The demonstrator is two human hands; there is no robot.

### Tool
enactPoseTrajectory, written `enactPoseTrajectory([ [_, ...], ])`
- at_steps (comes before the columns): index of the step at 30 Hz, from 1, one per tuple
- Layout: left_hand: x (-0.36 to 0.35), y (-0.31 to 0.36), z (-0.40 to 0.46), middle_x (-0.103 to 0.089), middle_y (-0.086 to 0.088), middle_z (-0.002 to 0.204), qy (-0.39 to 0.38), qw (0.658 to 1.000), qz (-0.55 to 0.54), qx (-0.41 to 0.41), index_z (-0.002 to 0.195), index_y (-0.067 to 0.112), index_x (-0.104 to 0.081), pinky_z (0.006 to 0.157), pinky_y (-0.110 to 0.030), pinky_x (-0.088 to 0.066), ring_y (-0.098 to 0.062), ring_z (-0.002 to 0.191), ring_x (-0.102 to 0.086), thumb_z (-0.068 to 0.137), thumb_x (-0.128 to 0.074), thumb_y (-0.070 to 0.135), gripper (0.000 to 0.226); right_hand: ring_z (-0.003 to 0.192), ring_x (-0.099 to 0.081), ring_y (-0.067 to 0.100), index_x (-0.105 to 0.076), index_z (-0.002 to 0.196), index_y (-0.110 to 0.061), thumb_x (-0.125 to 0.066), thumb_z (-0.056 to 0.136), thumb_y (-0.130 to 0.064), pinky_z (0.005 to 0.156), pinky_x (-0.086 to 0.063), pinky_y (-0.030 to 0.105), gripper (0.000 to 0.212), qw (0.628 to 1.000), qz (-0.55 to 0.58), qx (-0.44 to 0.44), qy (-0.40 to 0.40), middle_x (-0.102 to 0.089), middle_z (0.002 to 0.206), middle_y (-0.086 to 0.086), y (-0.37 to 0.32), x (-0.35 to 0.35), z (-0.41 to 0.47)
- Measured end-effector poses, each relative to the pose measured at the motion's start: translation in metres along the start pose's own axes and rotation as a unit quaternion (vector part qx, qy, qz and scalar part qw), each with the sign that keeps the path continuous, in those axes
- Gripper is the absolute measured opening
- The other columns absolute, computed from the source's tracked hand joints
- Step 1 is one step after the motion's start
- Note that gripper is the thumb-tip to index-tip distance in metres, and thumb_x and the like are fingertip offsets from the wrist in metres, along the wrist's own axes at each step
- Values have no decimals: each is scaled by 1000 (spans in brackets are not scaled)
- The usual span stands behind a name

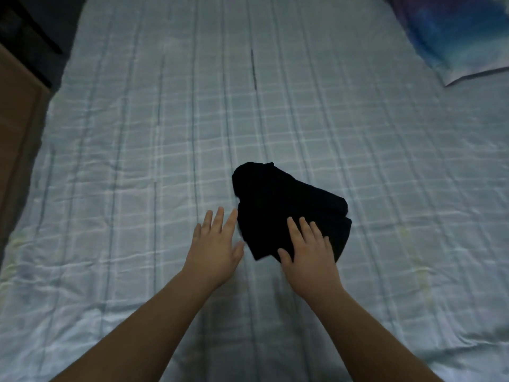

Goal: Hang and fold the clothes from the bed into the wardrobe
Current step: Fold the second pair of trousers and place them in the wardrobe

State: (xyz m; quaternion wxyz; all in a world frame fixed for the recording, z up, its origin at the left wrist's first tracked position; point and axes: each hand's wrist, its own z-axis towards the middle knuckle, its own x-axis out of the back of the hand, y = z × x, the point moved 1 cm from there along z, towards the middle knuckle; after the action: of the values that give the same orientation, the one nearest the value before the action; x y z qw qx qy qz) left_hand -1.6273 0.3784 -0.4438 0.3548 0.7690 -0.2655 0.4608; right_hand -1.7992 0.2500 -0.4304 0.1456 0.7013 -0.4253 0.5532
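A small black garment point(286, 199) lies bunched and partly folded on the pale blue checked bed sheet point(165, 133), a little right of the middle. My right hand point(308, 252) lies flat on the garment's near edge with straight, spread fingers. My left hand point(217, 246) is open just left of the garment, fingers straight, its fingertips close to the cloth's left edge. Neither hand grips anything.
A blue and purple patterned pillow point(462, 34) lies at the bed's far right corner. Brown wooden furniture point(16, 128) and a dark gap run along the bed's left side. The sheet is creased near the front edge.
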Motion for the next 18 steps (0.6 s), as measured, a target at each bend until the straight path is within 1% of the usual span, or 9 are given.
enactPoseTrajectory([
  [3,-48,1,45,-3,-13,166,7,1000,-19,4,158,23,4,124,-45,-11,-32,153,-2,101,-41,47,77,154,-4,26,-1,160,-31,-39,100,-53,124,-11,50,75,999,-22,13,-25,-8,168,2,24,-38,57],
  [6,-85,6,83,2,-11,166,32,995,-93,6,158,28,5,122,-41,-13,-30,153,-3,99,-50,43,82,154,-1,30,3,159,-32,-44,97,-55,123,-13,52,82,999,-30,23,-24,-2,168,3,46,-67,104],
  [10,-127,9,123,14,-16,164,16,986,-166,13,158,33,-4,119,-47,-28,-36,149,-15,93,-64,33,89,153,-1,35,7,158,-34,-49,95,-57,121,-15,54,87,999,-5,29,-43,5,167,9,58,-93,145],
  [11,-136,9,128,10,-18,164,5,984,-180,13,158,34,-11,117,-48,-31,-38,146,-20,91,-67,27,88,152,-4,35,7,158,-35,-50,94,-57,119,-17,54,88,998,0,28,-55,4,167,10,58,-100,149],
  [12,-143,9,130,-2,-20,162,4,982,-190,8,156,33,-22,115,-48,-35,-38,142,-29,88,-68,20,83,151,-8,36,5,158,-35,-51,93,-56,117,-21,55,88,998,-8,29,-64,2,167,12,57,-108,149],
  [14,-150,12,122,-33,-20,145,20,976,-216,1,142,24,-45,106,-40,-44,-34,124,-47,82,-62,5,66,143,-26,37,-9,158,-33,-57,91,-51,109,-33,54,84,997,-42,24,-59,-13,163,14,56,-120,140],
  [15,-151,14,114,-41,-18,133,16,975,-222,1,135,20,-51,99,-34,-46,-31,113,-53,80,-59,1,59,135,-37,37,-19,155,-32,-59,90,-47,103,-39,52,78,997,-46,21,-50,-24,158,13,56,-124,134],
  [16,-150,16,104,-45,-17,124,8,977,-214,-3,129,18,-55,92,-30,-47,-29,104,-56,78,-56,-1,55,124,-45,35,-28,150,-30,-60,90,-42,96,-45,49,69,998,-36,22,-46,-34,149,11,57,-127,126],
  [18,-149,16,84,-48,-17,117,-4,984,-177,-15,123,20,-57,82,-32,-49,-27,94,-55,75,-54,0,51,103,-54,31,-40,140,-27,-57,91,-30,81,-51,43,52,998,12,26,-63,-45,127,8,57,-130,108],
])
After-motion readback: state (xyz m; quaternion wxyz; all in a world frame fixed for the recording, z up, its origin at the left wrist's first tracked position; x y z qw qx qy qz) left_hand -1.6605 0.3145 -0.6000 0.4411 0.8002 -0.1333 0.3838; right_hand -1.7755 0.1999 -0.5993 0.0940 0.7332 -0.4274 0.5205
